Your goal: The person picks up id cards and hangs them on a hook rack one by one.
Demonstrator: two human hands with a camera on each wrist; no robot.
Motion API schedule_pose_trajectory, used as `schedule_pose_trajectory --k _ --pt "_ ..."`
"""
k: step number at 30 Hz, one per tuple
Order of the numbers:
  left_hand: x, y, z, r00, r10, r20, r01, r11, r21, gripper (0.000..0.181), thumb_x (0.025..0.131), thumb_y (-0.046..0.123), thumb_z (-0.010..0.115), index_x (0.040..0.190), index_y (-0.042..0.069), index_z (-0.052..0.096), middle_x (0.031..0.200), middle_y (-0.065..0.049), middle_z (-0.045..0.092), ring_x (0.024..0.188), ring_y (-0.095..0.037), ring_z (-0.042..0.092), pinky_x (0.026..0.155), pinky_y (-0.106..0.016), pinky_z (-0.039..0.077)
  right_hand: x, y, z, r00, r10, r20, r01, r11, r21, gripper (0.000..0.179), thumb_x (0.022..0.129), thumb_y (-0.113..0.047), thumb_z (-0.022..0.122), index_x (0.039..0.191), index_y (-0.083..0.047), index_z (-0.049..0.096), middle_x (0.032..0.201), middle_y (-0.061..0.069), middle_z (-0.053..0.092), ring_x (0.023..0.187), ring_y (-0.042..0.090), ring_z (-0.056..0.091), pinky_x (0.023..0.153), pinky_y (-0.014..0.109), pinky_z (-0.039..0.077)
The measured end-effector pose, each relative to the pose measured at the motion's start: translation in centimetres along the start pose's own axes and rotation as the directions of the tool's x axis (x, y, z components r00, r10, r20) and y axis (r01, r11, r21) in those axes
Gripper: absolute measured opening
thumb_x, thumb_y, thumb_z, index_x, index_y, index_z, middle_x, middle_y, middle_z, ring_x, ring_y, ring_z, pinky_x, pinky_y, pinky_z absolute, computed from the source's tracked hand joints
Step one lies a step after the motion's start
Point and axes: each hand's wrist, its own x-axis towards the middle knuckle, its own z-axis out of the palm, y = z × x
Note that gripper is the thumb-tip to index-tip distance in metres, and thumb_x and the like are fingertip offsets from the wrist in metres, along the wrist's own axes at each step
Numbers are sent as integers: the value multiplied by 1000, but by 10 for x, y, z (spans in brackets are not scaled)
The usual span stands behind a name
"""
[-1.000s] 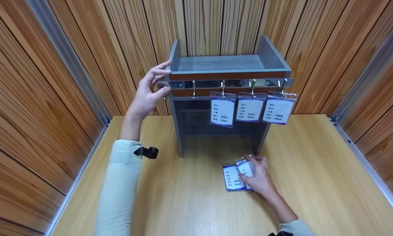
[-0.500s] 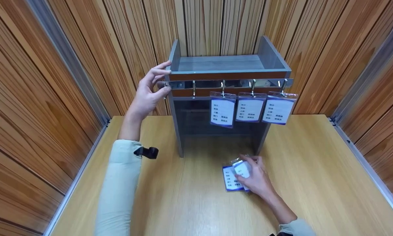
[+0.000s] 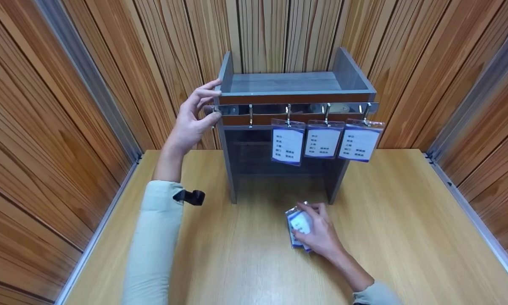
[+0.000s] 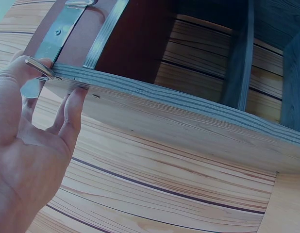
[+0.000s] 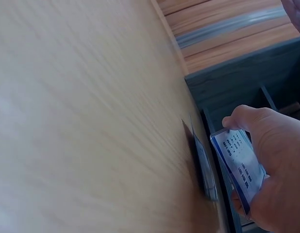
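Observation:
My left hand (image 3: 189, 127) holds the upper left corner of a small grey wooden shelf (image 3: 298, 92). Its thumb is at the left end of the metal hook rail (image 3: 270, 109), its fingers against the side, as the left wrist view shows. Low in front of the shelf, my right hand (image 3: 319, 235) pinches a clear-sleeved ID badge (image 5: 240, 162) between thumb and fingers. Beneath it, a second ID badge (image 5: 203, 165) lies on the table, mostly covered in the head view. From the rail's right-hand hooks hang three more badges: one (image 3: 287, 144), another (image 3: 323, 140) and a third (image 3: 361, 142).
Another hook (image 3: 251, 116) on the rail, left of the hanging badges, bears nothing. The shelf stands on a light wooden table (image 3: 406, 237) against a wood-panelled wall (image 3: 287, 34). Panelled walls with metal strips close in both sides.
My right hand has moved left with the pinched badge, which now overlaps most of the badge lying on the table. My left hand and the hanging badges stay where they were.

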Motion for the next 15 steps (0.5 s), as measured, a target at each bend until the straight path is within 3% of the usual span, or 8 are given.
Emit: schedule_pose_trajectory --k 3,15 --pt "0 0 0 1000 1 1 -1 1000 2 37 105 -4 64 142 4 64 179 -11 47 164 -35 45 137 -60 29 1 -3 5 999 -45 -16 45 999 3 79 77 -13 100 150 -8 70 138 21 58 124 37 66 97 44 60" --pt "1 -2 1 1000 4 -8 -5 1000 -24 38 103 -7 65 139 6 65 178 -11 48 162 -34 48 136 -63 29 9 -21 17 995 -98 -23 99 993 56 77 79 -14 99 150 -6 70 138 19 58 123 33 65 99 39 59"
